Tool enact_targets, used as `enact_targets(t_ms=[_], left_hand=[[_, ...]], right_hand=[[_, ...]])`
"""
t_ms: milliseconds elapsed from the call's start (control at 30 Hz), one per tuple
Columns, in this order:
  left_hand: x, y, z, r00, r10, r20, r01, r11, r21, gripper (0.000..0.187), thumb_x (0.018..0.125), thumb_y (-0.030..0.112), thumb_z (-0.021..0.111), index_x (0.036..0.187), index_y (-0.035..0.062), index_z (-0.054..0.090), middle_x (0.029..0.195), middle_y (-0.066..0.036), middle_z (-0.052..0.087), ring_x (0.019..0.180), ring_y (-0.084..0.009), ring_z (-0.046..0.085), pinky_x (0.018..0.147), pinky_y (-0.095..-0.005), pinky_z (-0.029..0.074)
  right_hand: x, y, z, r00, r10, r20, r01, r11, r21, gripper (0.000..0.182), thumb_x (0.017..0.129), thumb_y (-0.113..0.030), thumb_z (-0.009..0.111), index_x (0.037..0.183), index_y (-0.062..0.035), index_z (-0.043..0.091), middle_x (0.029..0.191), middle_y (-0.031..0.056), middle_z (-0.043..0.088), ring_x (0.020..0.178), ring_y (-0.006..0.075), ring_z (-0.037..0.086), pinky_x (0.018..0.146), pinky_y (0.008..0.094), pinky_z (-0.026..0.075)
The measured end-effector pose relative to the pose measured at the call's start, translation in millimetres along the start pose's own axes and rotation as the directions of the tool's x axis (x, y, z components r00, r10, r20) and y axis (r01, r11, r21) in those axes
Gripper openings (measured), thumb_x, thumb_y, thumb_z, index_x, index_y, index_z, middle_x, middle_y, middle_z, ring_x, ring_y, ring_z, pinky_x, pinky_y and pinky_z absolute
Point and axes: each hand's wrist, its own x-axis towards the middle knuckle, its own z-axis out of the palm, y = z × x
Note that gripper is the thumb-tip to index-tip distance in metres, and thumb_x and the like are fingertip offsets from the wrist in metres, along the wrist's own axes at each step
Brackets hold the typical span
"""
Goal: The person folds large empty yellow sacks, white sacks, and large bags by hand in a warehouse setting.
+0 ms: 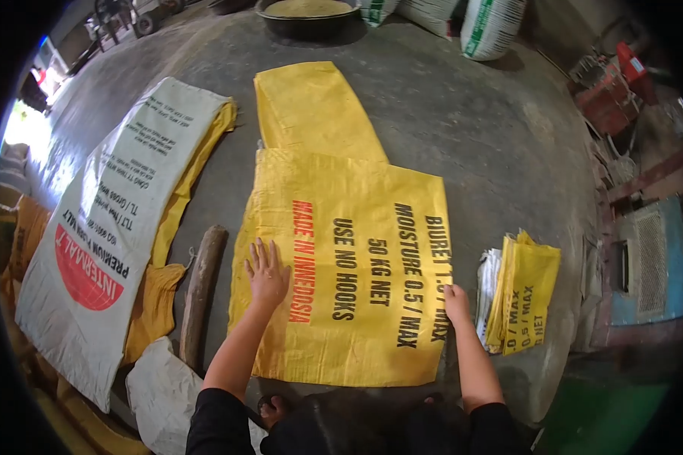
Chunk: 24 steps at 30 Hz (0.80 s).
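A yellow woven sack (364, 334) with black and red print lies on the concrete floor in front of me, its upper part (311, 106) angled away at the back. My left hand (268, 274) rests flat on its left side with the fingers spread. At the right edge of the sack, my right hand (457, 305) has its fingers closed round the border. The right thumb lies on top and the other fingers are mostly hidden.
Left of the sack lie a wooden stick (202, 292) and a white printed sack (121, 220) over yellow ones. Folded sacks (527, 296) are stacked at right. A black basin (307, 26) and full white bags (493, 26) stand at the back; red machinery (611, 95) is far right.
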Motion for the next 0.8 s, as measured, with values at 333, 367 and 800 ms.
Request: enact_targets(t_ms=[333,367,800], left_hand=[[-2.1,85.5,31.5,0.898,0.414,0.151,-0.416,0.909,-0.025,0.065,0.089,0.049,0.043,0.144,0.0211,0.023,0.151,-0.013,0.01,0.14,-0.0287,0.007,0.109,-0.0537,0.01],[-2.4,83.0,34.0,0.895,0.43,0.116,-0.433,0.901,0.0,0.065,0.089,0.05,0.043,0.144,0.0216,0.024,0.151,-0.01,0.013,0.14,-0.0273,0.009,0.109,-0.0521,0.011],[3.7,86.0,27.8,0.899,0.402,0.176,-0.404,0.915,-0.025,0.066,0.083,0.048,0.051,0.141,0.0229,0.031,0.149,-0.009,0.023,0.139,-0.0262,0.016,0.11,-0.0504,0.01]], right_hand=[[-0.9,-16.2,2.9,0.996,-0.089,-0.03,0.069,0.913,-0.403,0.044,0.083,-0.025,0.06,0.118,-0.0017,0.051,0.116,0.0219,0.053,0.105,0.0341,0.054,0.086,0.0417,0.043],[-3.1,-23.6,3.3,0.909,-0.385,-0.16,0.265,0.83,-0.492,0.054,0.082,-0.029,0.061,0.129,-0.006,0.044,0.129,0.0206,0.046,0.113,0.0337,0.05,0.091,0.0442,0.041],[143.5,-66.5,45.5,0.99,-0.133,0.039,0.125,0.732,-0.67,0.062,0.091,-0.051,0.038,0.143,-0.0194,0.024,0.15,0.0068,0.016,0.139,0.0237,0.014,0.105,0.0625,0.016]])
